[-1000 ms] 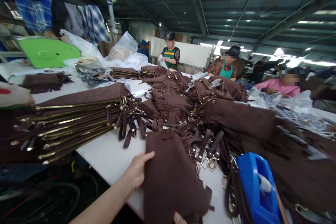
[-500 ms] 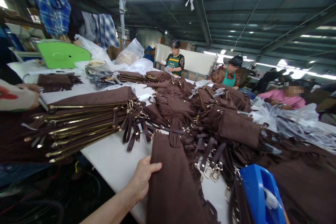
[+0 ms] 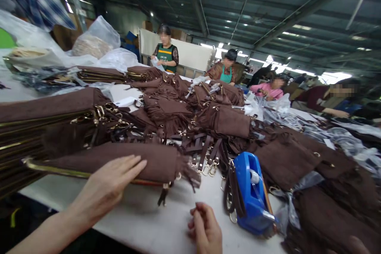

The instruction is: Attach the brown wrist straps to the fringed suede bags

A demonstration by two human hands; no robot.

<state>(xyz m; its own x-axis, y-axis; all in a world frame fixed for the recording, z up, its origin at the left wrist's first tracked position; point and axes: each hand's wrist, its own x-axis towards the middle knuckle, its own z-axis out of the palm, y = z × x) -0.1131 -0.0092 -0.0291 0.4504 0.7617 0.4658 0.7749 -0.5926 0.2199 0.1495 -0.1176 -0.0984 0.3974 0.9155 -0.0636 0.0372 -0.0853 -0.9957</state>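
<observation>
My left hand [image 3: 111, 180] lies with its fingers stretched out on a dark brown suede-like bag [image 3: 157, 160] with a gold zipper edge, fringe and a small dangling tab. That bag lies sideways at the near edge of the table, beside a stack of similar bags [image 3: 50, 105] on the left. To the right, near the front, my right hand [image 3: 206, 226] has loosely curled fingers over the white table [image 3: 166, 218], and nothing shows in it. A blue tape dispenser [image 3: 248, 190] stands right of it, beside dark straps [image 3: 232, 194] with metal rings.
Brown fringed bags [image 3: 169, 107] and clasped straps [image 3: 208, 152] cover the middle. More bags [image 3: 288, 154] and clear plastic [image 3: 345, 139] lie right. Several people work beyond, one in a green apron [image 3: 165, 57]. Part of another hand [image 3: 355, 246] shows at bottom right.
The view has turned right. My left hand, which gripped a bag pointing toward me, now rests on one lying sideways by the left stack. My right hand has come into view.
</observation>
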